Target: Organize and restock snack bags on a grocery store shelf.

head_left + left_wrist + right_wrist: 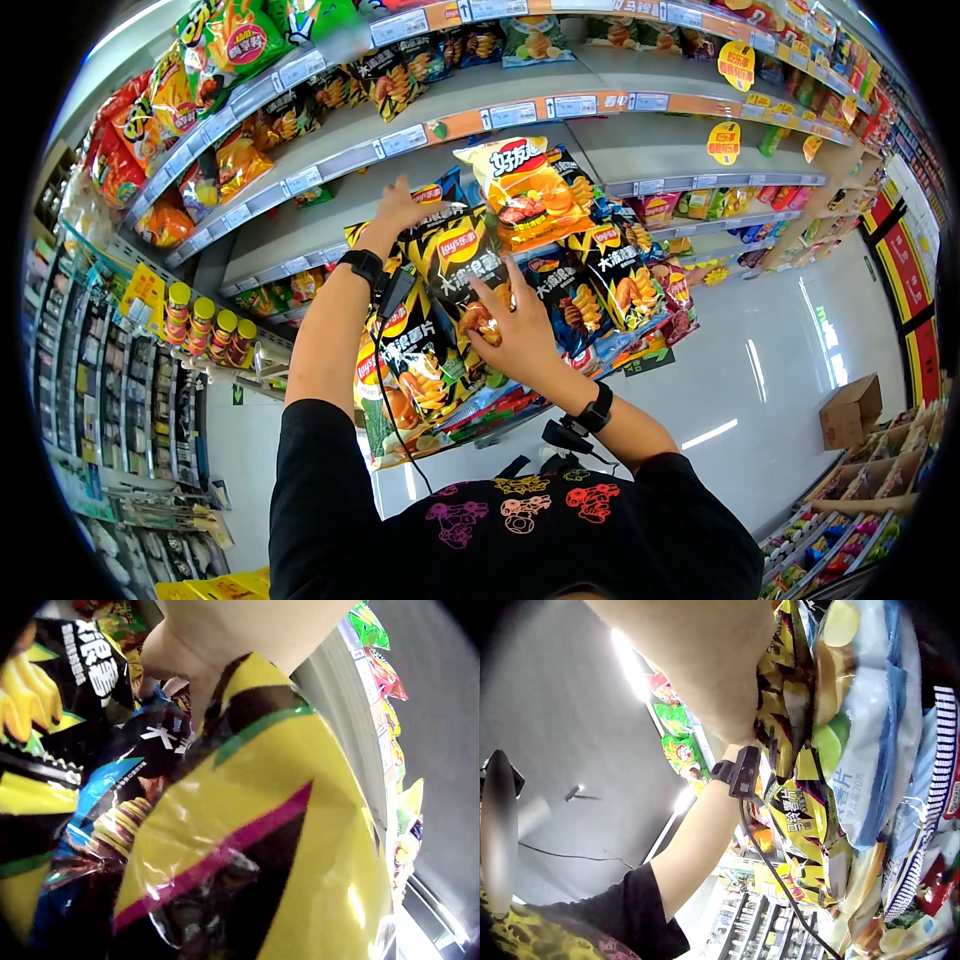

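Observation:
A black-and-yellow chip bag [450,250] lies on top of a pile of bags in front of the person. The left hand [402,208] is at the far edge of this bag, its fingers pointing toward the shelf. In the left wrist view a yellow-and-black bag [262,825] covers part of the left hand [202,645], hiding its fingertips. The right hand [518,335] rests with spread fingers on the near right side of the black-and-yellow bag. Just beyond it stands an orange-and-white bag [525,190]. The right wrist view shows bag edges [787,697] beside the right hand [705,667].
Curved shelves [480,115] with price labels and more chip bags run across the far side. Yellow-lidded cans [201,322] hang at the left. A cardboard box [850,412] sits on the floor at the right, near a low display of packets [850,510].

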Demonstrator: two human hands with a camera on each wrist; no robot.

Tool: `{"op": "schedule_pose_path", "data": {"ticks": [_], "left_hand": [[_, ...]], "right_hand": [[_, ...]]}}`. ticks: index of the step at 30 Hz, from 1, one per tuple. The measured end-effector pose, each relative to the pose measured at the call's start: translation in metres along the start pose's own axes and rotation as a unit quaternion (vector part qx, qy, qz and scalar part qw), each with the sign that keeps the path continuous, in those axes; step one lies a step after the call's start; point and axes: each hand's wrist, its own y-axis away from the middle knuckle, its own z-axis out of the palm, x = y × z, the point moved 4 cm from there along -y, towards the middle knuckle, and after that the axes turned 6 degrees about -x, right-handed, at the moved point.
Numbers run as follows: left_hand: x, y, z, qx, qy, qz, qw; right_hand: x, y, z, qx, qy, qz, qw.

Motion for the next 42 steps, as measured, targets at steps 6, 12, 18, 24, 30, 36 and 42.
{"op": "schedule_pose_path", "data": {"ticks": [6,12,18,24,30,36,42], "left_hand": [[-0.013,0.007,-0.016,0.095,0.065,0.049,0.992],[-0.048,0.076,-0.057,0.143,0.133,0.176,0.965],[-0.150,0.200,-0.123,0.197,0.240,0.235,0.921],[-0.315,0.269,-0.152,0.138,0.502,0.080,0.850],[-0.389,0.282,-0.167,0.058,0.718,-0.076,0.689],[-0.416,0.261,-0.195,0.083,0.746,-0.039,0.660],[-0.445,0.233,-0.230,0.048,0.749,-0.016,0.661]], "right_hand": [[-0.001,0.001,-0.002,0.030,0.007,0.000,1.000],[-0.011,0.001,0.006,0.059,0.066,0.017,0.996],[-0.127,-0.019,0.020,0.169,0.016,0.004,0.985],[-0.250,-0.058,0.107,0.051,-0.328,-0.056,0.942],[-0.330,-0.095,0.188,-0.101,-0.524,-0.012,0.845],[-0.340,-0.156,0.236,-0.170,-0.583,0.066,0.792],[-0.341,-0.216,0.299,-0.177,-0.554,0.090,0.809]]}}
